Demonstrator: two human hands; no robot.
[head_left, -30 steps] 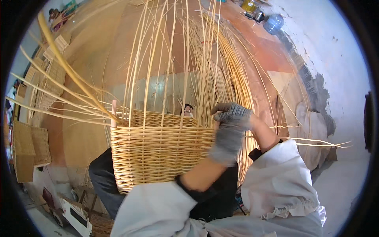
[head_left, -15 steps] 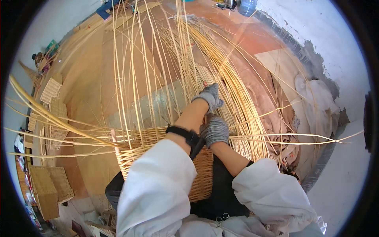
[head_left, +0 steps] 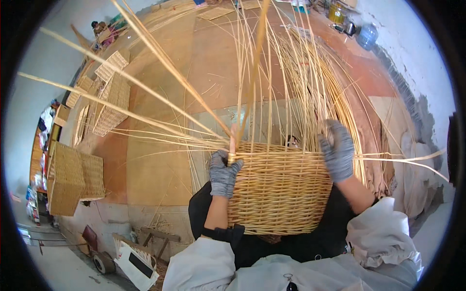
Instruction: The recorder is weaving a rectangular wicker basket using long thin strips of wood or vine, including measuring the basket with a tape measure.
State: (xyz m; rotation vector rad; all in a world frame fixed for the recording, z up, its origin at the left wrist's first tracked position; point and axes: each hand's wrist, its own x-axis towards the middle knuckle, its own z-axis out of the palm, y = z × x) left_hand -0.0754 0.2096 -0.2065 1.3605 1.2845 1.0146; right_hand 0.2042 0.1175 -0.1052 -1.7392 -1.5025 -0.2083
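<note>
A half-woven wicker basket point(head_left: 279, 194) rests on my lap, its woven side facing me. My left hand point(head_left: 224, 175), in a grey striped glove, is closed round its upper left corner, beside a thick pale corner post point(head_left: 233, 140). My right hand point(head_left: 338, 151), gloved alike, is raised by the upper right corner with thumb and fingers apart, slightly blurred. Upright willow rods point(head_left: 269, 97) rise from the basket's far rim. Longer rods point(head_left: 145, 99) fan out to the left from the corner by my left hand. Two thin rods point(head_left: 403, 159) stick out to the right.
A long bundle of willow rods point(head_left: 347, 116) lies on the floor at the right. Finished wicker baskets point(head_left: 68, 177) stand along the left. A blue water bottle point(head_left: 367, 36) is at the far right. Near the lower left are a white bag point(head_left: 136, 266) and a small wheel point(head_left: 103, 262).
My hands, earlier together and crossed over at the basket's right side, have separated. The left has come to the left corner; the right has drawn back. The basket now faces me more squarely.
</note>
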